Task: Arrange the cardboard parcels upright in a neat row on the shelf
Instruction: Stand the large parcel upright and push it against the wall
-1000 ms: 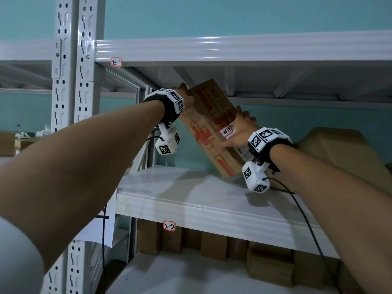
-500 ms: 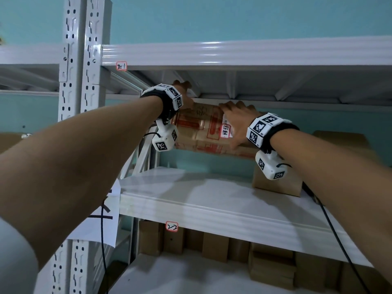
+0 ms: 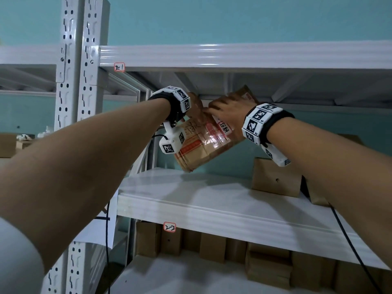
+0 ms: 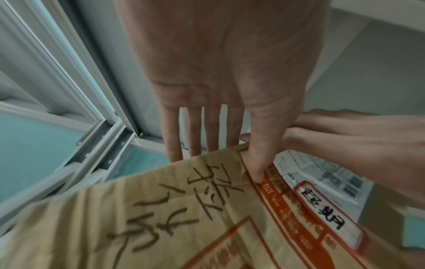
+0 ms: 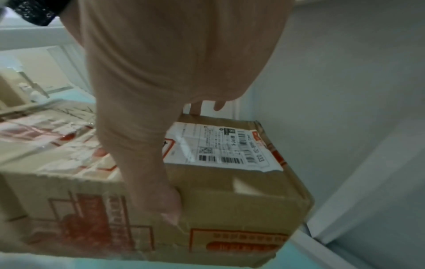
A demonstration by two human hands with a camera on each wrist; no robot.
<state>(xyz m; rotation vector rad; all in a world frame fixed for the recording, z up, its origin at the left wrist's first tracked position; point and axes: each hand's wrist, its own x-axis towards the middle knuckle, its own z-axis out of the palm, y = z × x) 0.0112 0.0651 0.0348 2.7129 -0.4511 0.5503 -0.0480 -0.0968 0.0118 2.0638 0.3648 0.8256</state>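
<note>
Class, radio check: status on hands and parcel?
Both hands, left hand and right hand, grip printed parcel. Tilted, airborne above shelf. Plain box sits right.

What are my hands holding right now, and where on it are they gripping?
Both hands hold one tilted cardboard parcel clear of the shelf. The left hand grips its upper left edge, thumb on the printed face; the right hand grips its top end by the shipping label.

Held tilted above the shelf [image 3: 212, 200], clear of it: a parcel [image 3: 203, 145]; right of that parcel, standing on the shelf, a box [image 3: 275, 179].
</note>
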